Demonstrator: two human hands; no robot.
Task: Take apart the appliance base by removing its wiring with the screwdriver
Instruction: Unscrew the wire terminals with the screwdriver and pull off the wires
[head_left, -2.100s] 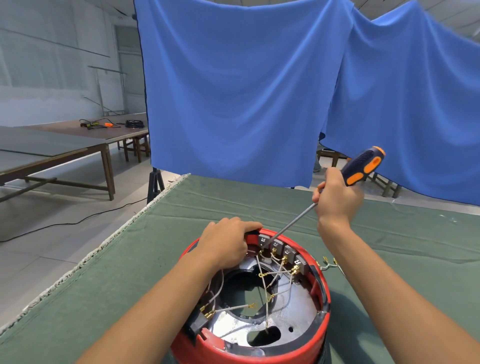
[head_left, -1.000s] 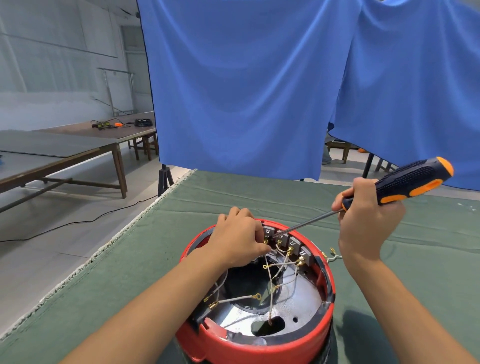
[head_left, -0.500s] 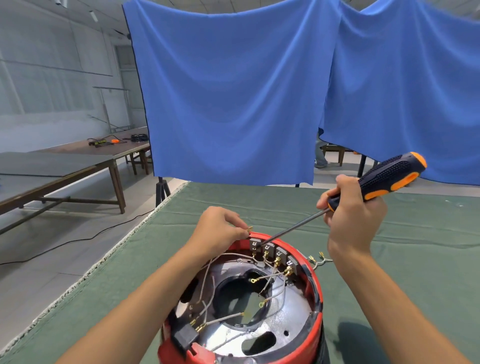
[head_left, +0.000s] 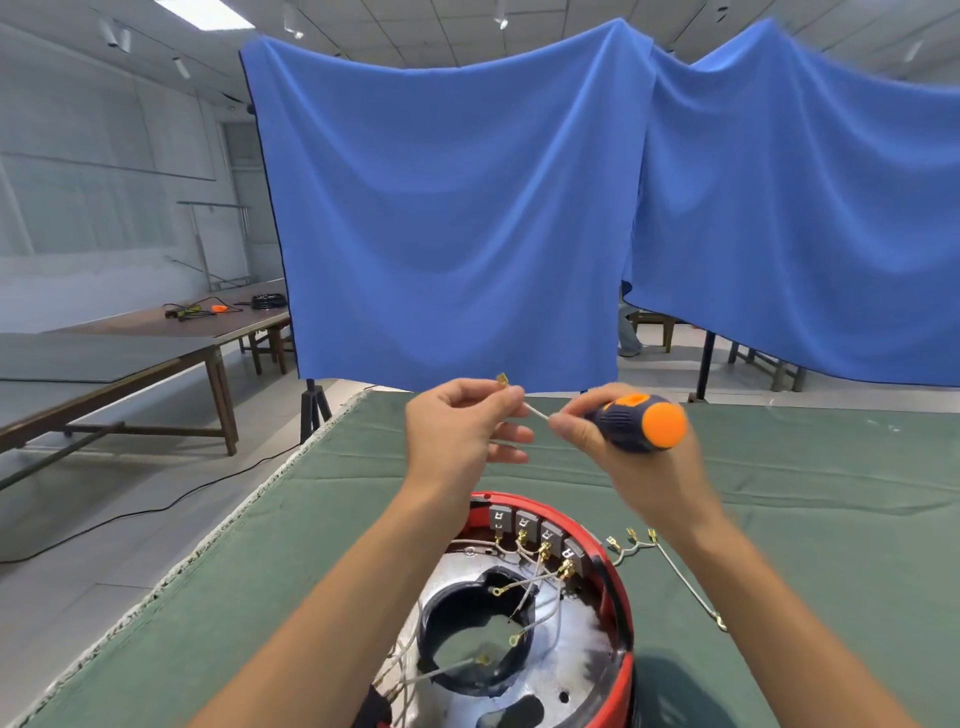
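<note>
The red appliance base (head_left: 621, 597) lies open on the green table cover (head_left: 322, 525), its grey terminal blocks (head_left: 540, 530) and white wires (head_left: 535, 610) showing inside. Above it, my left hand (head_left: 457, 431) pinches a short white wire (head_left: 535, 411) with a brass terminal sticking up. My right hand (head_left: 618, 441) grips the black and orange screwdriver (head_left: 644, 428), its butt end toward me, and its fingertips touch the same wire's other end. The screwdriver's shaft is hidden.
A removed wire with brass terminals (head_left: 670, 566) lies on the cover to the right of the base. Blue cloths (head_left: 452, 208) hang behind the table. Wooden tables (head_left: 130, 353) with tools stand at the left, a cable on the floor.
My left hand has lifted a wire free of the base and raised it. My right hand pulled the screwdriver off the terminals and came up to meet the wire. The camera tilted up.
</note>
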